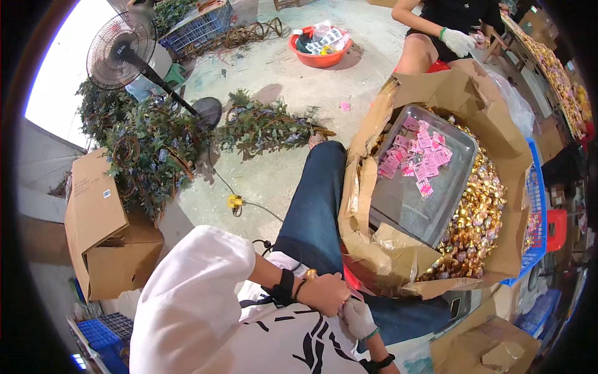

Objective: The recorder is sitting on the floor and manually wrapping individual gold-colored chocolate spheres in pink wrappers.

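My bare left hand (325, 294) is closed low in front of my body, with a black band and a thin cord with a small gold bead at its wrist. Against its fingertips sits my right hand (359, 319), in a white glove and also closed. Whatever may be between the fingers is hidden. Ahead to the right stands an open cardboard box (398, 274) holding many small shiny gold pieces (476, 218). A grey tray (398, 209) rests tilted in the box, and small pink printed cards (423, 156) lie loose on it.
Another person's gloved hand (458, 42) shows beyond the box. A black fan (121, 50) and leafy garlands (261, 128) stand left. Further off sits an orange basin (321, 57). A yellow plug (235, 201) and cable cross the floor; a blue crate (537, 206) is behind the box.
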Available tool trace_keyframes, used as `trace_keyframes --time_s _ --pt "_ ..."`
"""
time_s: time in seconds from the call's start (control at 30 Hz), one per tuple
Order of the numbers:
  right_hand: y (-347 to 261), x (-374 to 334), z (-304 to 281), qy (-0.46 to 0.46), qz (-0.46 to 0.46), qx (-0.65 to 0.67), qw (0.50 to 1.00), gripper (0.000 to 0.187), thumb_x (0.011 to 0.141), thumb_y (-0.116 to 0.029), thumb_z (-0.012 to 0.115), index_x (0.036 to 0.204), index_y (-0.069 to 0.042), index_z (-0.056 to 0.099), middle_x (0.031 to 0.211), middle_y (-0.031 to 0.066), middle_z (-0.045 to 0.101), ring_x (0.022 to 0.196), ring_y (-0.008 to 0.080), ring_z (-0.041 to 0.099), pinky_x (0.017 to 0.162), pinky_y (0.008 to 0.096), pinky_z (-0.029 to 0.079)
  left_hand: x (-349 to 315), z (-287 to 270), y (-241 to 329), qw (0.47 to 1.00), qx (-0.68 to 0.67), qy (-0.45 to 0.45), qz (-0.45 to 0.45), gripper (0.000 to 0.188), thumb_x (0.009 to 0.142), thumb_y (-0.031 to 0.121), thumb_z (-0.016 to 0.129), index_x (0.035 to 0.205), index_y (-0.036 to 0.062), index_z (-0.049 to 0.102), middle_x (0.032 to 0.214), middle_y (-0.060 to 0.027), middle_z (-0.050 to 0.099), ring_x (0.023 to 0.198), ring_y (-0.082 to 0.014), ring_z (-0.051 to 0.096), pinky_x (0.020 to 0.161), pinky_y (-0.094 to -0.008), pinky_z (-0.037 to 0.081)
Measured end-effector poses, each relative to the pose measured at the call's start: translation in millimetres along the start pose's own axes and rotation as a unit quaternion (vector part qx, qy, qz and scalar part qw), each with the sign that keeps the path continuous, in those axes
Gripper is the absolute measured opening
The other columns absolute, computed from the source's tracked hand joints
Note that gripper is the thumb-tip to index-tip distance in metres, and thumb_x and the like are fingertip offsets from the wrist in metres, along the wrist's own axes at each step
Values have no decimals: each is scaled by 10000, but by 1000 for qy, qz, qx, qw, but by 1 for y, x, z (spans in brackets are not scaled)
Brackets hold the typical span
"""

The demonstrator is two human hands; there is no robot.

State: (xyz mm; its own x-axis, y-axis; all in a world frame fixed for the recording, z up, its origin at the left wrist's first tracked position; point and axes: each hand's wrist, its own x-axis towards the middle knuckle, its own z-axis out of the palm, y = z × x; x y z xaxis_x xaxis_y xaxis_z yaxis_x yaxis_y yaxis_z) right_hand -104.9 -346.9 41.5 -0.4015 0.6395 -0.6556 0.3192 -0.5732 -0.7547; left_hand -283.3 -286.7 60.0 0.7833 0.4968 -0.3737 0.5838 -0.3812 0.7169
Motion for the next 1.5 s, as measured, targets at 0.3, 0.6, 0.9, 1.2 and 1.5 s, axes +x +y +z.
trace_keyframes --time_s 0.3,0.6,0.9,1.2,1.5 --pt "3 9 7 126 -244 -235 932 141 865 -152 467 816 -53 555 684 204 555 632 413 566 523 457 449 10 -18 4 990 53 -124 -43 307 638 240 632 805 -18 622 759 -204 639 814 -363 592 676 -430 511" --pt "-15 1 6 138 -225 -205 943 69 758 -63 551 818 -71 517 658 169 536 614 390 564 519 442 445 13 -21 6 988 48 -130 -68 323 596 240 670 769 -21 595 709 -181 617 750 -325 582 729 -372 468" --pt "-9 2 4 104 -175 -204 958 61 771 -94 538 828 -71 541 650 161 550 606 372 574 514 435 452 12 -5 3 994 69 -78 -43 308 578 240 671 693 -26 568 694 -178 593 643 -308 565 743 -345 435" --pt "-21 4 -6 57 -146 -227 961 93 740 -149 567 809 -88 556 681 147 584 629 349 592 539 449 455 14 -7 6 992 80 -64 -78 238 596 197 644 670 -23 592 705 -162 601 677 -290 571 751 -351 409" --pt "-9 -1 -6 85 -213 -292 928 135 660 -132 580 785 -81 566 656 143 567 621 358 588 538 432 461 18 -9 12 988 132 -73 -32 290 555 196 673 719 -30 596 748 -183 607 779 -338 558 700 -370 497"
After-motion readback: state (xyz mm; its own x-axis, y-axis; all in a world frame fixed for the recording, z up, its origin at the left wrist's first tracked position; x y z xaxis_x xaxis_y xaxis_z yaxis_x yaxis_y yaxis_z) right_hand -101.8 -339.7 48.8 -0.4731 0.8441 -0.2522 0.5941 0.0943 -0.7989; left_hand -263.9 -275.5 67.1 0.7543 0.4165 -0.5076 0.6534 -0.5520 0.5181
